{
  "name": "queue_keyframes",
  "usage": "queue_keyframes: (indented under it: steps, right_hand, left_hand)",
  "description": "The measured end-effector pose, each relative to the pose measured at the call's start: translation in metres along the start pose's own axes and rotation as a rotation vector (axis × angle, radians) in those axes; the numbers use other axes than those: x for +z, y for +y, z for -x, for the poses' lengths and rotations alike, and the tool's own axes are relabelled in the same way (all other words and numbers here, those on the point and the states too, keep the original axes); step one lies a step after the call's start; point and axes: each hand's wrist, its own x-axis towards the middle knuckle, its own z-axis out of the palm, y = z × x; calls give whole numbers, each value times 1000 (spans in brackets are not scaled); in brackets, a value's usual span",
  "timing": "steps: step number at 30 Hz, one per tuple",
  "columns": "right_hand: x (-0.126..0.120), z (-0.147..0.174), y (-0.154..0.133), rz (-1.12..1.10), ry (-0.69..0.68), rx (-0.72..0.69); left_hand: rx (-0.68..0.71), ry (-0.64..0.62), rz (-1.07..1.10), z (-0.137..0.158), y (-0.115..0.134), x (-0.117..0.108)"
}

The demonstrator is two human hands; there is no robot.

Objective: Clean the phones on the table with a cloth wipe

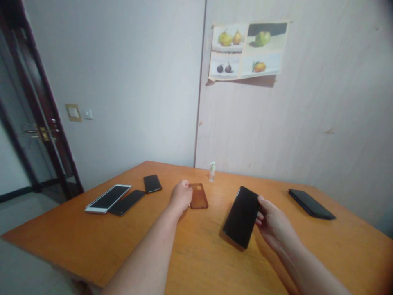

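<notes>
My right hand (273,223) grips the right edge of a black phone (242,217), which is tilted just above the table with its dark screen toward me. Farther off, my left hand (181,196) has its fingers closed at the left edge of a brown see-through phone case (199,196). The case lies on the table or very close to it, and my hand covers part of its left side. Most of the left fingertips are hidden behind the hand.
On the left of the wooden table (202,262) lie a white tablet (109,198), a dark phone (128,202) and a smaller black phone (152,183). A small pump bottle (212,172) stands near the wall. A flat black case or wallet (311,204) lies at right.
</notes>
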Motion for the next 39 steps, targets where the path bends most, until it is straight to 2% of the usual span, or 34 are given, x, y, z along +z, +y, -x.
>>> queue_keyframes:
  steps: [6,11,16,22,25,28,33,39]
  right_hand:
    - [-4,-4,1,6,21,28]
    - [-5,-5,3,37,84,40]
    - [-4,-4,7,69,109,47]
    - [0,-1,13,122,91,75]
    - [1,-1,20,109,55,121]
    - [0,-1,27,122,25,138]
    - [-1,-1,33,180,28,160]
    - [2,1,31,260,13,177]
  left_hand:
    - [-4,-76,-282,11,3,-15]
    - [-16,-188,-382,19,3,-15]
    - [73,-273,-356,22,1,-9]
    - [208,-459,-228,36,10,11]
    - [250,-511,-197,46,15,20]
    - [288,-499,-217,51,16,25]
    - [346,-405,-296,50,16,30]
    - [289,-336,-377,42,7,29]
